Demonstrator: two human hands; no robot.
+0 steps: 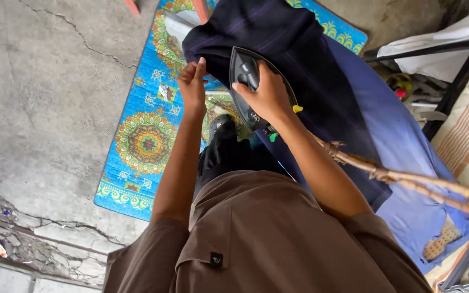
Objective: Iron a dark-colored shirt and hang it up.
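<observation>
Right hand point(267, 95) grips the black iron point(245, 76) on dark cloth point(294, 49); left hand point(192, 81), at nine o'clock, pinches the cloth's edge.

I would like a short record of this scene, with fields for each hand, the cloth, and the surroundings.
left hand: pinches the edge of the dark garment
right hand: grips the handle of the black iron
iron: rests on the dark garment
cord: braided cord runs from the iron toward the right
surface: blue cloth under the garment
floor: patterned blue mat on cracked concrete
</observation>
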